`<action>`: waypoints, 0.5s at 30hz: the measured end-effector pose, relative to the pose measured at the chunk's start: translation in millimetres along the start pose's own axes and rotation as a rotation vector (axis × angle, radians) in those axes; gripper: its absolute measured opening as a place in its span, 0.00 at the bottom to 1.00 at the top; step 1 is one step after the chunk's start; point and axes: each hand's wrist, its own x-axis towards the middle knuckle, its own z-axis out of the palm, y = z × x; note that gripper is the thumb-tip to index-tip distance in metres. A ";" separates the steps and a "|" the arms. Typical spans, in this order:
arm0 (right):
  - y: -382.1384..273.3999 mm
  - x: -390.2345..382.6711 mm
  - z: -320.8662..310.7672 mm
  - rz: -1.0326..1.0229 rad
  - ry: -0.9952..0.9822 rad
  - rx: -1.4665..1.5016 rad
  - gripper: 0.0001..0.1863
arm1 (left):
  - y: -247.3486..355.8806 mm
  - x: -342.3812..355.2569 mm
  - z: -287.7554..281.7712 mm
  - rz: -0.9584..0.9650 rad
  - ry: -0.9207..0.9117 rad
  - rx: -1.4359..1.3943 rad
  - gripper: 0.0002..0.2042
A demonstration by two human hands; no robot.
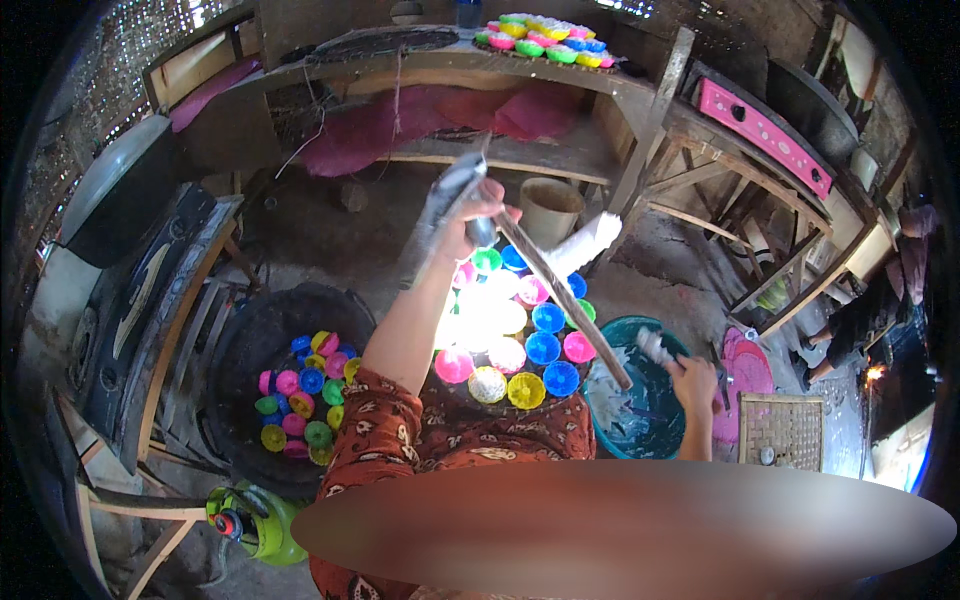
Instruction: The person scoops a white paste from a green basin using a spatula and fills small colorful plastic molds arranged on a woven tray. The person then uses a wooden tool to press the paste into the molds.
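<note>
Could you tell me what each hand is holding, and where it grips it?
The left hand grips a grey bag near its upper end. The right hand holds a whitish brush over the teal basin, apparently by its handle.

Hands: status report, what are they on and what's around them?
Left hand raised, gripping grey utensil. Right hand on small tool over teal basin. Colourful cups between; wooden stick crosses them.
</note>
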 end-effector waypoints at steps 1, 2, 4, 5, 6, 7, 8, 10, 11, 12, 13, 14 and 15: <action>-16.6 -6.7 7.0 -0.095 0.092 0.195 0.21 | 3.6 1.2 0.8 0.039 -0.087 -0.067 0.16; -36.3 -3.7 6.2 -0.288 0.052 0.556 0.26 | 4.7 2.7 2.6 0.066 -0.160 -0.119 0.15; -90.3 -20.2 -0.3 -0.388 -0.506 1.626 0.45 | 0.4 2.2 10.1 0.073 -0.299 -0.203 0.13; -117.4 -30.5 -8.3 -0.332 -0.935 1.964 0.53 | -2.2 0.3 14.4 0.076 -0.398 -0.253 0.13; -141.3 -41.9 -18.1 -0.304 -1.267 2.137 0.57 | -3.7 -2.1 18.3 0.081 -0.500 -0.295 0.14; -160.7 -49.7 -28.7 -0.322 -1.477 2.273 0.57 | -2.7 -6.9 20.4 0.144 -0.603 -0.246 0.17; -176.6 -56.0 -37.7 -0.357 -1.627 2.485 0.58 | 1.8 -13.7 20.0 0.157 -0.592 -0.151 0.20; -195.3 -57.5 -52.0 -0.657 -1.914 2.632 0.57 | 17.0 -33.8 13.0 0.168 -0.540 0.083 0.25; -197.8 -53.5 -57.3 -0.745 -1.776 2.614 0.55 | 22.4 -45.7 9.3 0.163 -0.361 0.076 0.30; -189.7 -43.6 -64.9 -0.634 -1.549 2.478 0.54 | 28.1 -59.3 3.9 0.144 -0.399 0.209 0.29; -187.7 -36.6 -68.1 -0.617 -1.435 2.481 0.49 | 35.0 -71.6 -2.8 0.126 -0.415 0.359 0.28; -183.0 -29.4 -72.7 -0.527 -1.282 2.401 0.44 | 41.7 -82.3 -9.6 0.110 -0.431 0.512 0.27; -185.0 -20.6 -75.1 -0.483 -1.199 2.297 0.42 | 46.1 -91.7 -14.9 0.090 -0.445 0.666 0.27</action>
